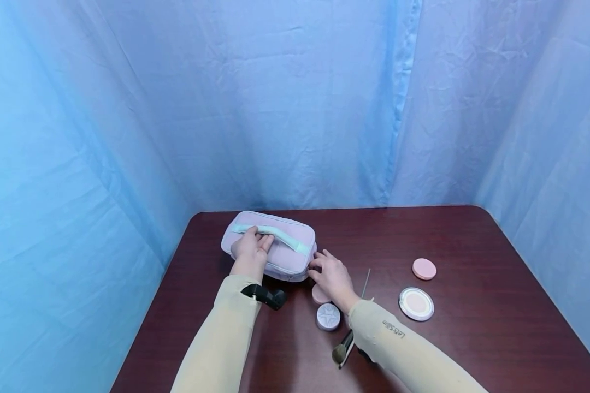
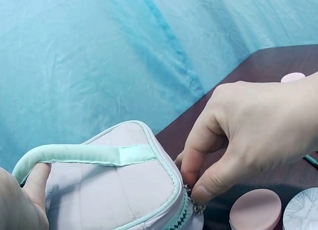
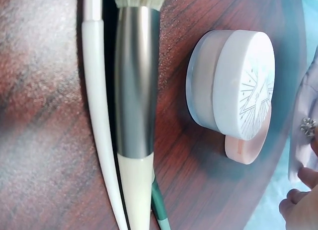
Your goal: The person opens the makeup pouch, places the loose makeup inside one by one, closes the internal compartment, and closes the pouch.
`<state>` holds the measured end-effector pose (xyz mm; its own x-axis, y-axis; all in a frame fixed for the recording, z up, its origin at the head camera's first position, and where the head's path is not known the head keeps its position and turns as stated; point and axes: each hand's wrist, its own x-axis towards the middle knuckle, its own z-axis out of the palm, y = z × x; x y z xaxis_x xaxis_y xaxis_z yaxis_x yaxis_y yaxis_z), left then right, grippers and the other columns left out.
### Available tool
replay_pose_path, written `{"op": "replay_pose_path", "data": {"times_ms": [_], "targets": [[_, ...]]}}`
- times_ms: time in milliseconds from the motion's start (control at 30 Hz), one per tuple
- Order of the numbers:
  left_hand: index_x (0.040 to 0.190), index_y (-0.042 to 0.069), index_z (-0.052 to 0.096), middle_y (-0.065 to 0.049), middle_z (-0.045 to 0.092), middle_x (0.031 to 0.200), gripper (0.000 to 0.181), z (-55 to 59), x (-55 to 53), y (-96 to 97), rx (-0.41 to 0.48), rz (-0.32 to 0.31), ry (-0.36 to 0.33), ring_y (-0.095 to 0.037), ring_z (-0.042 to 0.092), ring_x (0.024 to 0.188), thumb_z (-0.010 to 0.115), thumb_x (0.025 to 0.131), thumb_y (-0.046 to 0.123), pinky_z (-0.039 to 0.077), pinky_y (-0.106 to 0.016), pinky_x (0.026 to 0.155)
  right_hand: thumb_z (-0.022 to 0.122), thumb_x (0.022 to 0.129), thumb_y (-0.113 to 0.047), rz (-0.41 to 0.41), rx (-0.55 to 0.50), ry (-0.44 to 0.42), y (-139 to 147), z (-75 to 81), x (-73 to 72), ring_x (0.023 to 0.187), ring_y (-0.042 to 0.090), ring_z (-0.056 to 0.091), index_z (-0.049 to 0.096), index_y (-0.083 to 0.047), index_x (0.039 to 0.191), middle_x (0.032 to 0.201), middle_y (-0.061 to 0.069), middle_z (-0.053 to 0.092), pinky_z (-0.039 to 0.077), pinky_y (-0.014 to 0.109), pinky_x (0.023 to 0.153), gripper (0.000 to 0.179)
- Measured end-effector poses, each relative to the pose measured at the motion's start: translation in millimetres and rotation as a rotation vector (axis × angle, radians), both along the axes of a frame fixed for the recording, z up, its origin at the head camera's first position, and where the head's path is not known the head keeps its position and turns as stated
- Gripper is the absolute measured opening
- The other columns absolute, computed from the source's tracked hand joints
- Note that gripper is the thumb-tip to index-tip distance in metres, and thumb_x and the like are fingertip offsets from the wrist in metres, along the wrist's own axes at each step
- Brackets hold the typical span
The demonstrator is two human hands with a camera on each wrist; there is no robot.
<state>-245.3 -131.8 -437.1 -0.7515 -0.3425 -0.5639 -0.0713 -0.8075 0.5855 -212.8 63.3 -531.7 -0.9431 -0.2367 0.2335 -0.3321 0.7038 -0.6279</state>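
A pale pink cosmetic bag point(image 1: 290, 261) with a mint handle point(image 1: 286, 239) sits at the table's back left. My left hand point(image 1: 251, 252) grips the handle, its fingers hooked under the strap. At the bag's right end my right hand point(image 1: 333, 275) pinches the silver zipper pull point(image 2: 198, 208) between thumb and forefinger, as the left wrist view shows. The zipper teeth point(image 2: 180, 217) run along the side below the mint piping. Just below the right hand lie a pink round case point(image 2: 256, 210) and a jar with a star-patterned lid point(image 1: 328, 317).
Makeup brushes point(image 3: 136, 81) lie under my right forearm, one with a thick dark ferrule. Farther right are a pink round compact point(image 1: 424, 269) and a silver-rimmed round compact point(image 1: 416, 304). Blue curtains point(image 1: 295, 109) hang behind the dark red table point(image 1: 472, 338) and at its sides.
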Motion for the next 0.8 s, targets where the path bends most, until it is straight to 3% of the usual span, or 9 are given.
{"op": "replay_pose_path", "data": {"times_ms": [167, 400, 633, 800], "targets": [[0.155, -0.006, 0.033, -0.028, 0.042, 0.154, 0.056, -0.2, 0.3, -1.6, -0.006, -0.009, -0.006, -0.036, 0.05, 0.137, 0.054, 0.105, 0.006, 0.051, -0.04, 0.102, 0.077, 0.086, -0.008, 0.022, -0.034, 0.015, 3.0, -1.9, -0.2, 0.133, 0.036, 0.056, 0.078, -0.008, 0.089, 0.129, 0.016, 0.069, 0.047, 0.053, 0.107, 0.004], [0.155, -0.009, 0.03, -0.029, 0.039, 0.155, 0.056, -1.0, 0.3, -2.5, -0.01, 0.001, 0.006, -0.036, 0.05, 0.136, 0.051, 0.105, 0.003, 0.051, -0.041, 0.103, 0.082, 0.084, -0.014, 0.062, -0.098, -0.085, 3.0, -2.7, -1.7, 0.142, 0.036, 0.047, 0.078, -0.006, 0.112, 0.139, 0.016, 0.063, 0.041, 0.054, 0.113, 0.029], [0.152, -0.009, 0.036, -0.03, 0.041, 0.151, 0.052, 2.6, 3.4, 2.1, -0.011, -0.009, 0.012, -0.036, 0.054, 0.132, 0.053, 0.104, 0.001, 0.05, -0.042, 0.104, 0.082, 0.081, -0.012, 0.012, -0.161, -0.08, 2.8, -5.3, -5.0, 0.145, 0.039, 0.042, 0.074, -0.011, 0.087, 0.144, 0.019, 0.058, 0.038, 0.054, 0.115, 0.011], [0.153, -0.004, 0.038, -0.026, 0.045, 0.15, 0.053, 4.5, 4.8, -3.4, -0.027, -0.029, -0.02, -0.035, 0.053, 0.135, 0.056, 0.104, 0.005, 0.052, -0.041, 0.102, 0.078, 0.083, -0.008, 0.02, -0.218, -0.041, 5.5, -7.4, -5.8, 0.142, 0.037, 0.047, 0.069, -0.013, 0.081, 0.137, 0.02, 0.063, 0.04, 0.053, 0.114, 0.01]]}}
